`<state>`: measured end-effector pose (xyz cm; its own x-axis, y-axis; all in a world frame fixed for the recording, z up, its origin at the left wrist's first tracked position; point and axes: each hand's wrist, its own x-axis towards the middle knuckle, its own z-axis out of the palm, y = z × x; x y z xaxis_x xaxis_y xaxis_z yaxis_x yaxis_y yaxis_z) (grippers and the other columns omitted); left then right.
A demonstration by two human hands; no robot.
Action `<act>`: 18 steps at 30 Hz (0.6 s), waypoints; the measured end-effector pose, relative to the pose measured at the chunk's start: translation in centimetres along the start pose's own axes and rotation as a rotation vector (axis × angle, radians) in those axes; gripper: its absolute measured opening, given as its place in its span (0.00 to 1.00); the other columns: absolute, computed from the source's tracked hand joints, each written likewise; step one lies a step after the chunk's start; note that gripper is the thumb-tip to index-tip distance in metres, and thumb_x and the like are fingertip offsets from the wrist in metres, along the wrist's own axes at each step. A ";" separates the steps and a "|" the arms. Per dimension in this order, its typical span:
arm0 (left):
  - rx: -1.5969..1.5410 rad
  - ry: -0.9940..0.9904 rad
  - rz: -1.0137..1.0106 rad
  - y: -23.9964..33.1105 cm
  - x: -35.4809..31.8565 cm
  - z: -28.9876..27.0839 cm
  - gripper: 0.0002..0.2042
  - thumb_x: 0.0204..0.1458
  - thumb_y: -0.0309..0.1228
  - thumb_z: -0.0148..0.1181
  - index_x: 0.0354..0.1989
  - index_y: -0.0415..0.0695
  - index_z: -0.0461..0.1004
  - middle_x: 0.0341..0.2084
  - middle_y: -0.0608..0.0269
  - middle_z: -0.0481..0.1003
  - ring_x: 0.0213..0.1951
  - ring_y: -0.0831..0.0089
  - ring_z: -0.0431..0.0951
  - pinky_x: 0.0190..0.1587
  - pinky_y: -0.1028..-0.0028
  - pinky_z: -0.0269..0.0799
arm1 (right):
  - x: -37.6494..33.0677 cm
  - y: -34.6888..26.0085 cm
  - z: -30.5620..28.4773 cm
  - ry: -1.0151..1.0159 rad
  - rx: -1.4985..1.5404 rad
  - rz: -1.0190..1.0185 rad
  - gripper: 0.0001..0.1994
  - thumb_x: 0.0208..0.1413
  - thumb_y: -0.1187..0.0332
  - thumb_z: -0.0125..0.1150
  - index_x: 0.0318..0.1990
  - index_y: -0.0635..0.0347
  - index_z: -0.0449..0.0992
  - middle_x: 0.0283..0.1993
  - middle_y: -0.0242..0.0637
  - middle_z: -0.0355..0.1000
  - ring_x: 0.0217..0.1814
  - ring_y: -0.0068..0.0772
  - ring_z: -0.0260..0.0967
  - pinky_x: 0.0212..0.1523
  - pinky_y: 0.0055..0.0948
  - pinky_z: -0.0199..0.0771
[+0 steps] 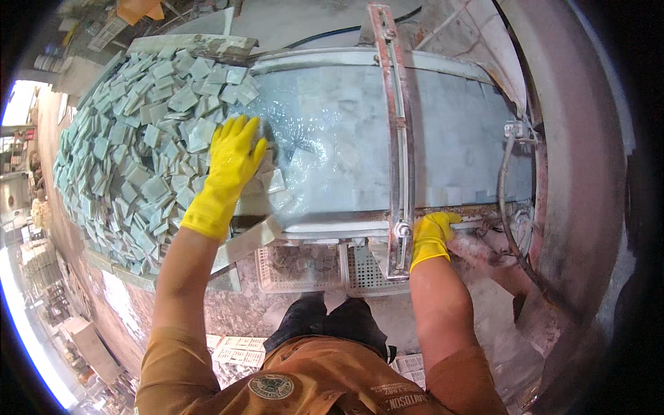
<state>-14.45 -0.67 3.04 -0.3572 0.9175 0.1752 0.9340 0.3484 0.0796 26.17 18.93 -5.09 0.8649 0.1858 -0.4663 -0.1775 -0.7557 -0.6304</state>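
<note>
My left hand [235, 155], in a yellow rubber glove, lies over the right side of a big heap of small pale-green square tiles [131, 162]. Its fingers are stretched out, with the thumb apart, and its tips reach the border of the wet grey-blue belt [332, 138]. Nothing shows gripped in it. My right hand [433, 238], gloved the same way, is at the belt's near edge, beside the lower end of a rusty slotted crossbar [396, 138]. Its fingers appear bent over the metal side rail [477, 213]; part of them is hidden.
Below the near edge stand two pale plastic crates [301, 287], the left one with tile pieces inside. A hose [506, 187] runs down the right end of the machine. Water glistens on the belt by the heap. Stacked goods [41, 266] stand far left.
</note>
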 end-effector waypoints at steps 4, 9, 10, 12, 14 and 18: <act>0.019 -0.145 -0.066 2.7 -4.4 -1.6 0.43 0.59 0.52 0.70 0.79 0.43 0.63 0.73 0.38 0.65 0.75 0.37 0.61 0.77 0.42 0.51 | 7.8 2.8 1.4 0.217 -0.037 -0.183 0.37 0.66 0.32 0.54 0.52 0.63 0.86 0.44 0.51 0.87 0.47 0.57 0.85 0.47 0.46 0.87; 0.192 -0.063 -0.366 5.4 -1.8 4.7 0.48 0.61 0.63 0.63 0.84 0.52 0.52 0.80 0.44 0.57 0.79 0.36 0.54 0.68 0.15 0.34 | 6.6 2.3 0.0 0.236 -0.072 -0.173 0.37 0.67 0.33 0.54 0.54 0.63 0.85 0.44 0.51 0.87 0.47 0.58 0.85 0.48 0.46 0.87; 0.157 -0.067 -0.379 5.9 -0.3 5.1 0.46 0.61 0.62 0.63 0.84 0.55 0.55 0.80 0.44 0.56 0.79 0.35 0.53 0.72 0.20 0.34 | 6.6 2.0 -0.3 0.239 -0.068 -0.173 0.36 0.67 0.33 0.54 0.54 0.63 0.85 0.45 0.51 0.87 0.47 0.58 0.85 0.48 0.47 0.86; 0.065 -0.104 -0.218 5.5 -0.6 4.2 0.42 0.62 0.57 0.64 0.82 0.57 0.60 0.79 0.43 0.59 0.79 0.34 0.54 0.77 0.28 0.39 | 6.6 1.7 -0.6 0.239 -0.060 -0.173 0.36 0.67 0.34 0.53 0.55 0.62 0.84 0.46 0.51 0.87 0.48 0.58 0.85 0.49 0.47 0.86; -0.012 -0.142 -0.016 4.5 -2.8 3.3 0.39 0.60 0.53 0.67 0.80 0.57 0.64 0.77 0.45 0.62 0.77 0.33 0.57 0.77 0.32 0.43 | 6.1 1.4 0.0 0.221 -0.049 -0.160 0.36 0.67 0.34 0.53 0.56 0.62 0.84 0.47 0.51 0.86 0.48 0.58 0.85 0.50 0.47 0.86; -0.122 -0.164 -0.041 3.3 -5.8 2.7 0.38 0.60 0.48 0.69 0.78 0.52 0.65 0.75 0.41 0.64 0.75 0.34 0.61 0.77 0.39 0.51 | 5.3 1.4 0.6 0.213 -0.016 -0.115 0.36 0.68 0.34 0.53 0.59 0.61 0.83 0.49 0.51 0.86 0.49 0.58 0.85 0.52 0.48 0.85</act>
<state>-9.30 -4.31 -0.39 -0.3785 0.9256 0.0081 0.9068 0.3691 0.2038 30.24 19.26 -8.82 0.9589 0.1360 -0.2489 -0.0656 -0.7475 -0.6610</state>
